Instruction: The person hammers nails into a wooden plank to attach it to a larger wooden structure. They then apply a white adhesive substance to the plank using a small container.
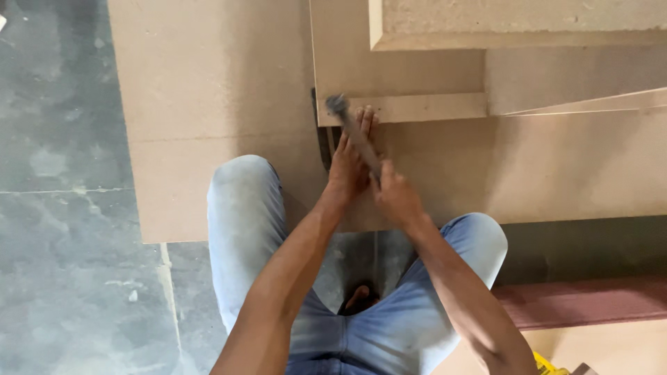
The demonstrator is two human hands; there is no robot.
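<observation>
I see wide brown boards [208, 104] lying on a grey floor [62, 208], spreading out beyond and to both sides of my fingers. My knees in blue jeans [243, 222] sit nearer than my fingers. A narrow board strip [417, 107] touches the tips of my left hand [351, 163], whose fingers lie flat and released. My right hand [396, 198] is clenched around a hammer [354, 132], its head just beside the left fingertips.

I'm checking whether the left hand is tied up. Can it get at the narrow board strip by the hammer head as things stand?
Probably yes. The left hand lies flat and open, its fingertips already at the narrow board strip; only the hammer, held in the right hand, crosses above it.
</observation>
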